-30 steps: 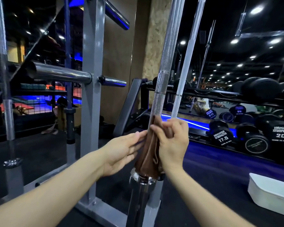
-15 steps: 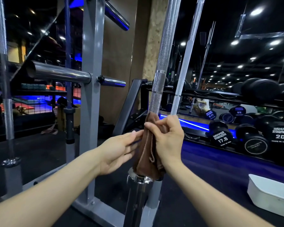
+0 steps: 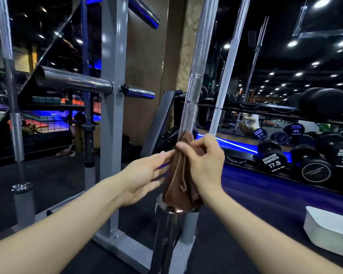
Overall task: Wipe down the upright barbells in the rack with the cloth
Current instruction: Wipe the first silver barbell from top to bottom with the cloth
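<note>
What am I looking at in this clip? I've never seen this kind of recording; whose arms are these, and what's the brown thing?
This is a single camera worn on a person's head, looking forward and down, so the arms are the wearer's own. The setting is a gym. The right hand grips a brown cloth wrapped around an upright barbell, just above its chrome sleeve. The left hand has straight fingers touching the cloth's side. A second barbell stands behind, a dumbbell rack sits right, and a white tub rests on the floor.
</note>
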### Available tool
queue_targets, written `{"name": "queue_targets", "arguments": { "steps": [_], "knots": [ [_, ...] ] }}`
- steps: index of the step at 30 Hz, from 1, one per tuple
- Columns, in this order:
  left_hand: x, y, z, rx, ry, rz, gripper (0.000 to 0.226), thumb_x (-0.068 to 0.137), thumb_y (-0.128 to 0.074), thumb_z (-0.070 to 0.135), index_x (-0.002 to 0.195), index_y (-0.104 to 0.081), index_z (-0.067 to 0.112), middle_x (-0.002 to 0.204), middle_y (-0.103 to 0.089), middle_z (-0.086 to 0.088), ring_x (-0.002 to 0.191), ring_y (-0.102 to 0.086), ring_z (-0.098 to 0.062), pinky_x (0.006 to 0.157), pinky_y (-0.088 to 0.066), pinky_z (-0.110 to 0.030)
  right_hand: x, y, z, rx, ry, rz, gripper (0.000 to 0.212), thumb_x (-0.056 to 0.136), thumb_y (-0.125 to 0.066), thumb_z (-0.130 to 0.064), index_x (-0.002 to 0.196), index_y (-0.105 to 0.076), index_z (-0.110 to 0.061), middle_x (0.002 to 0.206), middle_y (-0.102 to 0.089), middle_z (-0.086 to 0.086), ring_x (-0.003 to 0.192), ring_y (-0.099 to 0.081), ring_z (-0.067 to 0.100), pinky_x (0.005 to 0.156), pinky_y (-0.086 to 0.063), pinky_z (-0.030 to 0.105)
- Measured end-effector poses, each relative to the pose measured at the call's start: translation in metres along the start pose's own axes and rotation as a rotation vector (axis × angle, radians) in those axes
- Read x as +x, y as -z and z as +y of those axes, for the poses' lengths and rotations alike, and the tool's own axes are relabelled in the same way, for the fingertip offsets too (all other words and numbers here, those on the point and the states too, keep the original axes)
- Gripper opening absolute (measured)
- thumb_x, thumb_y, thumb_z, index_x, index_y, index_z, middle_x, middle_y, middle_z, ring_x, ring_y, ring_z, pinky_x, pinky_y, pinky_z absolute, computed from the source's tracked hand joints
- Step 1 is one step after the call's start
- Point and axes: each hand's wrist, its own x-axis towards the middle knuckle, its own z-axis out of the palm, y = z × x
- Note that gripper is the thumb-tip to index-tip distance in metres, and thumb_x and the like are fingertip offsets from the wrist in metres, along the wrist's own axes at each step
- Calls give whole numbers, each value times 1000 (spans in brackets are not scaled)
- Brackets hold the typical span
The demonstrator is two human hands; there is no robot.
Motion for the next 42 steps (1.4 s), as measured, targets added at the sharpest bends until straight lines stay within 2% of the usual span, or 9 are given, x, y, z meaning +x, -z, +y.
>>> {"name": "queue_targets", "arguments": {
  "steps": [6, 12, 20, 24, 27, 33, 35, 38, 42],
  "knots": [
    [1, 4, -6, 63, -18, 26, 34, 102, -36, 33, 121, -63, 27, 117, -68, 8, 112, -59, -9, 103, -41, -35, 37, -11, -10, 6, 95, 146, 33, 73, -78, -26, 69, -47, -17, 74, -47, 3, 70, -46, 16, 67, -39, 25],
    [-2, 3, -22, 161, -60, 45, 32, 103, -30, 33, 121, -56, 40, 123, -57, 25, 120, -49, 0, 115, -25, -41, -50, 0, 35, -8, 45, -12, 35, 67, -79, -23, 67, -44, -26, 73, -46, -12, 72, -45, 14, 69, -37, 21],
    [-7, 0, -30, 176, -88, 73, 32, 103, -30, 32, 112, -60, 34, 108, -69, 19, 104, -60, 5, 91, -46, -24, 11, 0, 3, -24, 175, 35, 30, 68, -81, -18, 67, -52, -13, 72, -45, -8, 72, -49, 25, 68, -42, 36],
    [-8, 1, -40, 245, -115, 130, 34, 103, -30, 31, 119, -60, 30, 120, -62, 17, 115, -53, 2, 96, -33, -28, -52, 13, 37, -148, 257, -201, 31, 68, -80, -20, 68, -49, -20, 79, -46, -12, 76, -46, 18, 68, -38, 27],
    [-10, 1, -48, 265, -109, 153, 33, 104, -29, 31, 108, -62, 33, 116, -63, 20, 112, -52, 7, 97, -28, -29, -56, 23, 41, -168, 213, -339, 29, 66, -80, -25, 65, -53, -17, 75, -47, -11, 74, -50, 19, 67, -45, 36],
    [-7, 4, -57, 333, -132, 219, 35, 104, -29, 30, 123, -58, 27, 125, -59, 15, 120, -48, -3, 95, -31, -26, -4, 19, 14, -127, 258, -134, 21, 66, -82, -13, 68, -63, -6, 81, -51, -4, 79, -54, 24, 73, -45, 32],
    [-5, 5, -60, 316, -153, 225, 34, 104, -29, 28, 117, -61, 27, 117, -62, 14, 114, -51, -2, 89, -36, -20, -24, 21, 25, -126, 313, -202, 21, 66, -82, -12, 67, -62, -7, 81, -52, -7, 78, -53, 20, 72, -45, 29],
    [-6, 3, -66, 343, -194, 238, 38, 104, -30, 27, 119, -64, 20, 117, -66, 9, 112, -56, 1, 76, -39, -7, -66, 31, 46, -167, 273, -389, 20, 67, -80, -17, 66, -62, -8, 79, -52, -7, 76, -54, 21, 68, -47, 39],
    [-7, -1, -75, 301, -211, 294, 34, 104, -31, 26, 111, -65, 27, 114, -66, 12, 107, -57, 4, 82, -40, -8, -49, 35, 41, -144, 215, -430, 17, 67, -78, -22, 71, -68, -9, 80, -56, -5, 79, -57, 22, 71, -48, 39]
  ]
}}
